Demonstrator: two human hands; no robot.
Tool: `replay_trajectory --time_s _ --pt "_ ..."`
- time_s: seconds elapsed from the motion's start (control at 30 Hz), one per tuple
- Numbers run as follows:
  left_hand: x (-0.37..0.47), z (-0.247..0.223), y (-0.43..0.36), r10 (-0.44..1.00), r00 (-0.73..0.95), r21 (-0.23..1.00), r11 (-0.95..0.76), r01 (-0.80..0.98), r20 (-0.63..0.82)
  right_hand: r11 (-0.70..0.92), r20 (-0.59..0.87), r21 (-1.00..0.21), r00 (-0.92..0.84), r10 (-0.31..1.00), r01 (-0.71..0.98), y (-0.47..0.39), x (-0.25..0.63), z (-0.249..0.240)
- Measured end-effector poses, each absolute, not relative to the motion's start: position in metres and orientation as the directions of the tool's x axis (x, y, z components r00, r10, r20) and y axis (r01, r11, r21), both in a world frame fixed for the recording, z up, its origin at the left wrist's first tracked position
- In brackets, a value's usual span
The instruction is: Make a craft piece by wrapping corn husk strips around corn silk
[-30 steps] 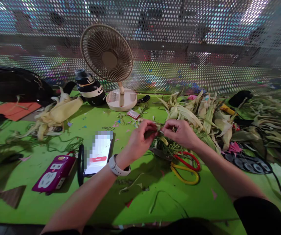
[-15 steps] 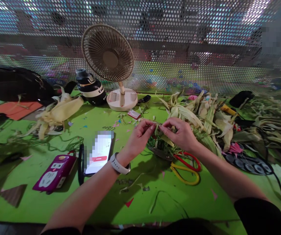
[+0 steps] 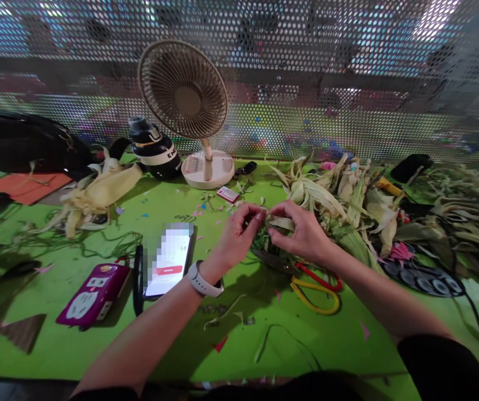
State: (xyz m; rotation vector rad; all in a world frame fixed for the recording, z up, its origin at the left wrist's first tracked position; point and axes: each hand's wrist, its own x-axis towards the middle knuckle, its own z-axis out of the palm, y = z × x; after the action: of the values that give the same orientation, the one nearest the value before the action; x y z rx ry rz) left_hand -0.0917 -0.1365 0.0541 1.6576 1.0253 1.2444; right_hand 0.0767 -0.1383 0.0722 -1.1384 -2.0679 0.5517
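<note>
My left hand (image 3: 239, 231) is closed in a pinch, thumb against fingers; what sits between the tips is too small to make out. Close beside it, my right hand (image 3: 300, 231) has its thumb and fingers around a pale green strip of corn husk (image 3: 282, 223). Under both hands is a small heap of green strands (image 3: 259, 240) in what looks like a dark shallow dish, partly hidden by the hands. Scissors with one red and one yellow handle (image 3: 317, 299) lie just below my right hand, their blades out of sight.
To the right spreads a large pile of corn husks (image 3: 348, 195). A fan (image 3: 187, 100), a black bottle (image 3: 156, 156) and more husks (image 3: 101, 192) stand or lie farther back. On the left are a lit phone (image 3: 170, 262) and a purple power strip (image 3: 95, 295).
My right hand has shifted slightly and its fingers have spread around the husk strip, which now shows more plainly. My left hand stays almost where it was, still pinching.
</note>
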Motion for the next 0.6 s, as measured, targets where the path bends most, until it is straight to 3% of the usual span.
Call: replay_trajectory --time_s 0.2,0.37,0.6 --pt "-0.0908 0.0579 -0.1411 0.917 0.206 0.901 -0.382 0.206 0.342 0.514 0.343 -0.704 -0.398 0.851 0.49 -0.1377 0.0765 0.0718" --pt "-0.0883 0.0568 -0.1439 0.923 0.221 0.915 -0.358 0.186 0.316 0.468 0.353 -0.756 -0.318 0.88 0.457 -0.1353 0.0744 0.0653" --pt "-0.0944 0.0575 -0.1396 0.931 0.14 0.888 -0.365 0.28 0.338 0.384 0.288 -0.818 -0.273 0.918 0.429 -0.1331 0.0754 0.0686"
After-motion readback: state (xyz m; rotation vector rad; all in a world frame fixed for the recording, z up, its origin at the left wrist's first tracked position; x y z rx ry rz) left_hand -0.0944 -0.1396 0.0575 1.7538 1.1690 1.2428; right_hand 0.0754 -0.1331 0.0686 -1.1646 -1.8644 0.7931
